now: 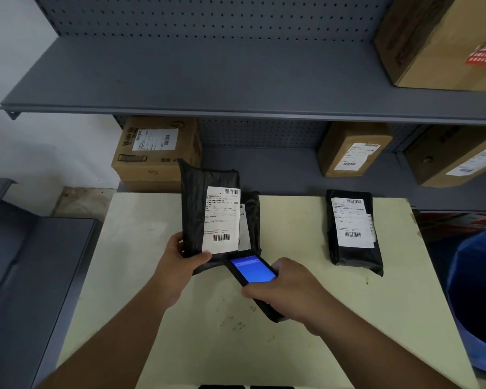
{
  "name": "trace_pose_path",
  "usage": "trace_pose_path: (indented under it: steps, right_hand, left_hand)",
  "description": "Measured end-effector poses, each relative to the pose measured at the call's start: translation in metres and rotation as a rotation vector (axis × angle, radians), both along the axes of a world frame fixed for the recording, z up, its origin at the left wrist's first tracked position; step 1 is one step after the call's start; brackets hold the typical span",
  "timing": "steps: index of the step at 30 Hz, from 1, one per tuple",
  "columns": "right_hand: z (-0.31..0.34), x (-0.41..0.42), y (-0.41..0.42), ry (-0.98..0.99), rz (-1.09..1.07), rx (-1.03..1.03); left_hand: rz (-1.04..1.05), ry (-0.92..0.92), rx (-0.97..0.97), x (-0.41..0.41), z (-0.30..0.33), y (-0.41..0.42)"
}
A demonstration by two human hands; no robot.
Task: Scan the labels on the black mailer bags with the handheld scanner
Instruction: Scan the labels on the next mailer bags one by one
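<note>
My left hand (180,258) grips the lower left corner of a black mailer bag (195,209) and holds it tilted up, its white label (222,220) facing me. Under it lies a second black mailer bag (251,209), mostly hidden. My right hand (286,287) holds the handheld scanner (253,269), whose screen glows blue, with its top end just below the raised bag's label. A third black mailer bag (351,228) lies flat on the right of the pale table (141,276), label up.
Grey metal shelving (208,77) stands behind the table, with cardboard boxes (155,153) on its lower shelf and another box (443,37) at the upper right. A blue bin (477,299) sits at the right edge. A grey cabinet (26,276) is on the left.
</note>
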State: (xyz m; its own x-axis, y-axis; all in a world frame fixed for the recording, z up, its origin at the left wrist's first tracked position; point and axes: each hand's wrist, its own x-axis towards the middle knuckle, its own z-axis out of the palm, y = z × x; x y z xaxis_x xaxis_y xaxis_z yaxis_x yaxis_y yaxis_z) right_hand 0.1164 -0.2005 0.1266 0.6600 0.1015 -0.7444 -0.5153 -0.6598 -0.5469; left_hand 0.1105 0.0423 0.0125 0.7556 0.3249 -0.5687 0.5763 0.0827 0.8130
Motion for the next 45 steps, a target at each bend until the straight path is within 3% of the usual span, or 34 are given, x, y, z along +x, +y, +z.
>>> trace_pose_path:
  steps: [18, 45]
  right_hand:
    - [-0.008, 0.008, -0.028, -0.03, -0.094, 0.024]
    - [-0.031, 0.026, -0.192, -0.073, -0.46, -0.036]
  left_hand:
    - [-0.04, 0.037, -0.015, 0.02, -0.003, -0.029]
    - [-0.226, 0.183, -0.063, 0.096, -0.041, -0.186]
